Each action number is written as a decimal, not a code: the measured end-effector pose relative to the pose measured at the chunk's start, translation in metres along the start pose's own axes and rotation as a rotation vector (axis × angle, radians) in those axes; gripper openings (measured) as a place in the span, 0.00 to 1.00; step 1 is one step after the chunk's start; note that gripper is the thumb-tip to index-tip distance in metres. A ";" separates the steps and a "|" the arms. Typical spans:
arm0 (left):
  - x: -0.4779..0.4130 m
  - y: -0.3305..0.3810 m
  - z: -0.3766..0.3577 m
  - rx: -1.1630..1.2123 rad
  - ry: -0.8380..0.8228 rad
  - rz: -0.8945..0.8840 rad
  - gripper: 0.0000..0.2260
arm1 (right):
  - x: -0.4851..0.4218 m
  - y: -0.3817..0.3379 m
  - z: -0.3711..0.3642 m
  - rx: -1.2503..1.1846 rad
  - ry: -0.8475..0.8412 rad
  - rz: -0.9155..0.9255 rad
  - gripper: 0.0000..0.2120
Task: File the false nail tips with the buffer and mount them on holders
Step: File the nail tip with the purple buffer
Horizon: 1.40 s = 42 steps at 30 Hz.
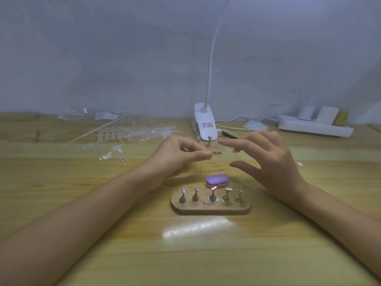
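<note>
The left hand (185,151) is pinching something small and clear, probably a nail tip (214,153). The right hand (272,159) is spreading wide, gripping nothing. The buffer (216,180) is lying on the worktop (123,203) at six o'clock from both, long axis nine-to-three, nearer the right thumb.

i see a small printed label (207,125) on the white lamp clip (203,113), red n dark lines, too blurry to read, no other txt legible

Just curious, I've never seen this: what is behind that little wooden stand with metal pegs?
A purple block lies just behind the stand; the middle peg covers part of its near edge, so whether they touch cannot be seen.
</note>
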<state>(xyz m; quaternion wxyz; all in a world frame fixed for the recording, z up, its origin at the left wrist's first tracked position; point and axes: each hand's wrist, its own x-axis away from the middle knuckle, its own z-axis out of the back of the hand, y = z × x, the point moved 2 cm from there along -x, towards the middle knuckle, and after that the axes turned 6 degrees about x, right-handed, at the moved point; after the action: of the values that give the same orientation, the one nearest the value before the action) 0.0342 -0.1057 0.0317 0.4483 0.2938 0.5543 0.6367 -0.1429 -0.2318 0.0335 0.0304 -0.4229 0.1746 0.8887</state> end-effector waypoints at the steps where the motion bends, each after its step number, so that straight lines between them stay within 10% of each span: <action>1: 0.000 0.000 0.000 0.030 -0.008 0.035 0.05 | 0.000 -0.001 0.000 0.006 -0.002 0.009 0.18; 9: -0.001 -0.007 0.003 0.022 0.113 -0.141 0.04 | 0.007 0.007 -0.012 -0.414 -0.306 -0.416 0.18; 17: -0.001 -0.011 0.007 0.031 0.091 -0.122 0.05 | 0.001 -0.009 -0.008 -0.684 -0.520 -0.284 0.13; 42: 0.002 -0.007 -0.001 -0.052 -0.001 -0.257 0.04 | -0.002 -0.016 -0.014 -1.334 -0.300 -1.003 0.13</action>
<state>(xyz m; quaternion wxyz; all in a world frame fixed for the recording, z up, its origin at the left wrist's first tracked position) 0.0345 -0.1047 0.0248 0.5337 0.2090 0.5705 0.5882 -0.1285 -0.2213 0.0224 0.1881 -0.2574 -0.6002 0.7336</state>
